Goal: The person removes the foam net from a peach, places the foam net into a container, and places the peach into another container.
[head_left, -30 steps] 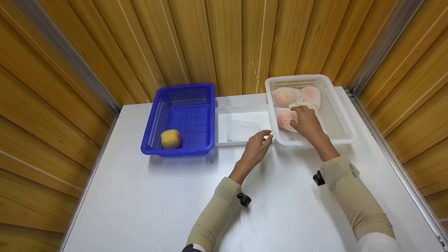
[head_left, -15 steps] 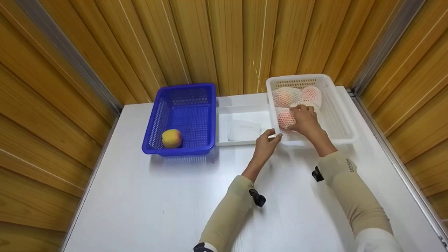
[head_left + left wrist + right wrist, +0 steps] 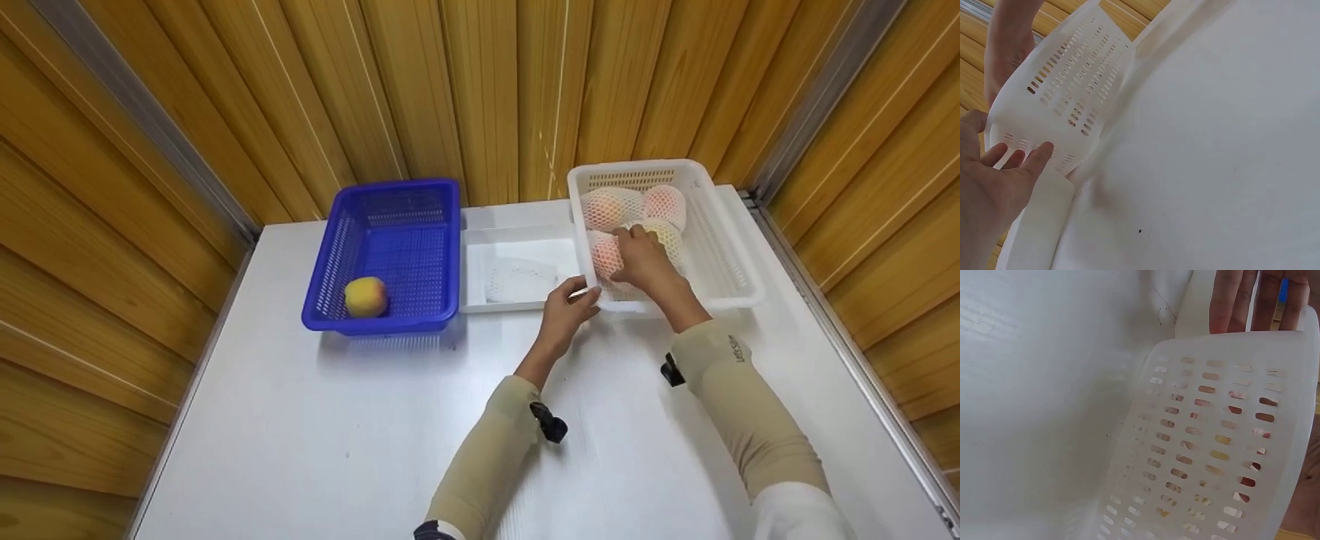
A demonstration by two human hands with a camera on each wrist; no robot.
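Observation:
In the head view, my right hand [image 3: 646, 262] reaches into the white basket [image 3: 724, 259] and grips a reddish peach [image 3: 604, 256] in a white foam net, at the basket's front left. Beside it lie a yellowish netted peach [image 3: 666, 238] and, behind, two pinkish netted ones [image 3: 602, 210]. The left hand [image 3: 568, 311] holds the front left corner of this basket. Seen from the left wrist, its thumb is at the rim and its fingers [image 3: 1039, 160] press the outer wall. The right wrist view shows mostly the slotted basket wall [image 3: 1230, 349], which hides the right hand's grip.
A shallow white tray [image 3: 480, 306] stands between the baskets, with an empty foam net [image 3: 523, 280] lying in it. To its left, a blue basket [image 3: 409, 259] contains one bare yellow-red peach [image 3: 366, 298]. Wood-look panels enclose the white table [image 3: 300, 435].
My left hand has moved right onto the white basket's corner. The right hand has shifted slightly left and closed on the front left peach, uncovering more of the yellowish one.

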